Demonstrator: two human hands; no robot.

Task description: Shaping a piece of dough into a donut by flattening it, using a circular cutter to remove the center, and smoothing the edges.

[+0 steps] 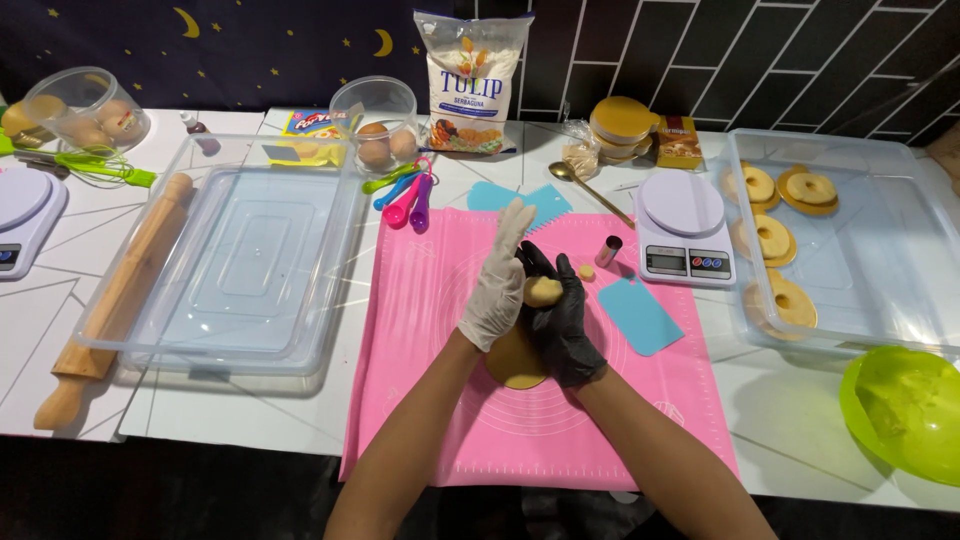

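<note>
Here, above the pink mat (440, 400), the left hand (498, 285) in a white glove and the right hand (560, 320) in a black glove press a small dough ball (543, 291) between flat palms, neither grip curled shut; a flat dough disc (515, 362) lies on the mat beneath them.

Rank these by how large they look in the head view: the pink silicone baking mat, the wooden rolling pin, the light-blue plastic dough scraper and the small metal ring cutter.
1. Pink silicone baking mat
2. Wooden rolling pin
3. Light-blue plastic dough scraper
4. Small metal ring cutter

The differences are plain, so nearness to the camera does not alter this order.
</note>
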